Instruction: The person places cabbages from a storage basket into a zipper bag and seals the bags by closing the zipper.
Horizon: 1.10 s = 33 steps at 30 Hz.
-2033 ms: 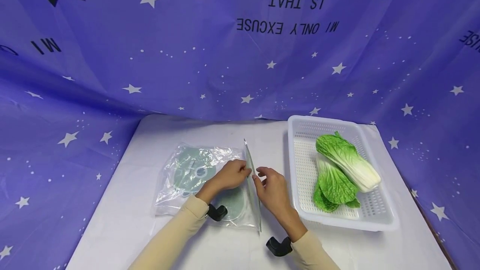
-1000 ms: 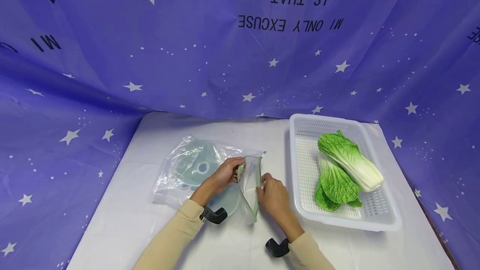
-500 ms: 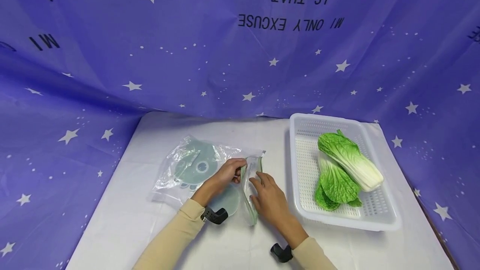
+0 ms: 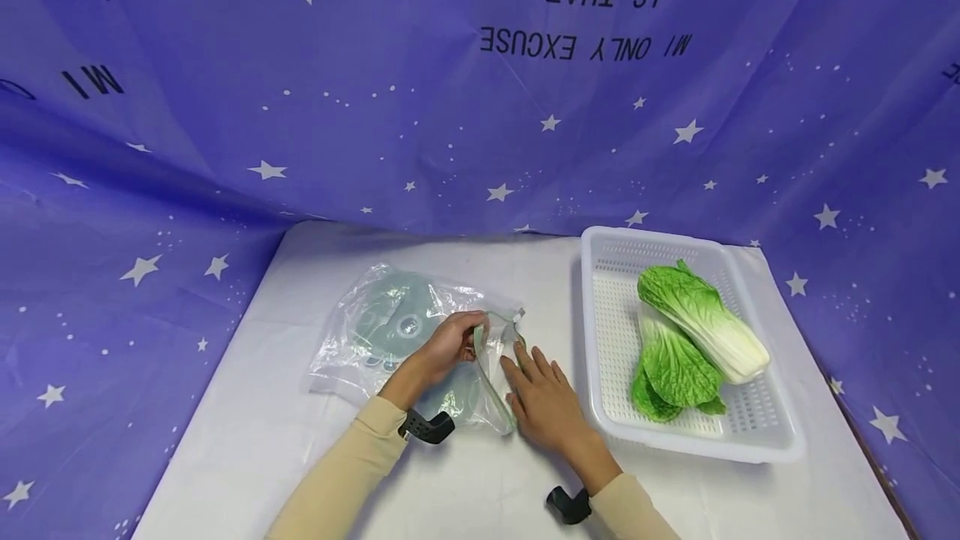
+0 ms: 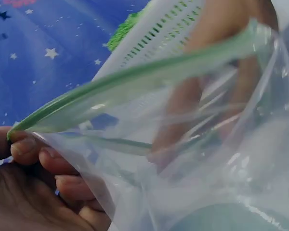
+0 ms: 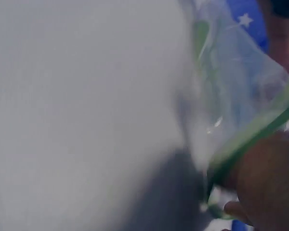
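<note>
A clear zip bag with a pale blue-green cartoon print lies on the white table, its green-edged mouth facing right. My left hand pinches one lip of that mouth near the far corner. In the left wrist view, thumb and fingertips of the left hand hold the end of the green zip strip, and the mouth gapes. My right hand is at the opening with its fingers extended, fingertips overlapping the other lip. Part of it shows through the clear plastic in the left wrist view.
A white perforated basket stands on the table to the right, close beside my right hand. Two Chinese cabbages lie crossed in it. A blue star-printed cloth hangs behind the table and at both sides.
The bag's mouth has gone from a nearly flat edge to a gaping opening and sits lower. My right hand's fingers have moved from gripping the lip to lying extended over the mouth.
</note>
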Each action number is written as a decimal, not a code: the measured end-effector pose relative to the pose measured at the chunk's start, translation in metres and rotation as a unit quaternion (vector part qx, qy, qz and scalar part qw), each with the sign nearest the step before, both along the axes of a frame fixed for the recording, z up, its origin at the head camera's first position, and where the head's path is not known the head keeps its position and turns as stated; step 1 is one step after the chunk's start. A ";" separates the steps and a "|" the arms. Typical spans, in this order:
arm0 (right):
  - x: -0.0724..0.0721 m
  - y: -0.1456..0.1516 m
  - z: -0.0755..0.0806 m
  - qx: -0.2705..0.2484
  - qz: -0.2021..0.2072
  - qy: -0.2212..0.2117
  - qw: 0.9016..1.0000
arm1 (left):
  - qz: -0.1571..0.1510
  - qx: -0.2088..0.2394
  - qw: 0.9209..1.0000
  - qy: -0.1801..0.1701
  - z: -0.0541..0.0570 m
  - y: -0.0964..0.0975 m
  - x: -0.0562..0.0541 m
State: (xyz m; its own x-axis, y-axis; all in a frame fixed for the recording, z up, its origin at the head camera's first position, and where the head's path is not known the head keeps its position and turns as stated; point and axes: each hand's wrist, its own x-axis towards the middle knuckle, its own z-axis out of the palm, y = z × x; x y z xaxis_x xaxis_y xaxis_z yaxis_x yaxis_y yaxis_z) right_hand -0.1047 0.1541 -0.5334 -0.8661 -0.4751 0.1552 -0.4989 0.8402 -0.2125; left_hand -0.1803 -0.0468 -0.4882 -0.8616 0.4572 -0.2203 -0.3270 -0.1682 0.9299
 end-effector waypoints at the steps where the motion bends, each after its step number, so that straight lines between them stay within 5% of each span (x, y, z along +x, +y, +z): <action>1: 0.000 0.000 0.003 -0.011 0.004 0.013 1.000 | -0.002 -0.016 1.000 0.010 0.001 0.002 0.000; 5: 0.005 -0.003 0.029 -0.056 0.011 0.062 0.996 | 0.004 -0.054 0.998 0.025 0.004 0.010 0.002; 11: 0.012 0.012 0.095 -0.122 -0.008 0.095 0.988 | 0.006 -0.071 0.997 0.031 0.004 0.016 0.003; 14: -0.002 0.035 0.121 -0.150 -0.032 0.121 0.981 | 0.006 -0.071 0.997 0.032 0.004 0.018 0.002; 18: -0.043 0.084 0.137 -0.132 -0.129 0.134 0.974 | 0.010 -0.075 0.997 0.027 0.003 0.019 0.001; 22: -0.086 0.136 0.145 -0.034 -0.235 0.038 0.971 | 0.002 -0.083 0.996 0.031 0.003 0.017 0.000; 25: -0.108 0.164 0.148 0.041 -0.263 -0.076 0.961 | -0.006 -0.089 0.995 0.036 0.003 0.017 -0.001; 30: -0.121 0.183 0.153 0.110 -0.239 -0.220 0.939 | -0.017 -0.089 0.995 0.041 0.003 0.016 0.000; 33: -0.120 0.186 0.162 0.108 -0.185 -0.235 0.948 | -0.023 -0.084 0.995 0.042 0.003 0.016 0.001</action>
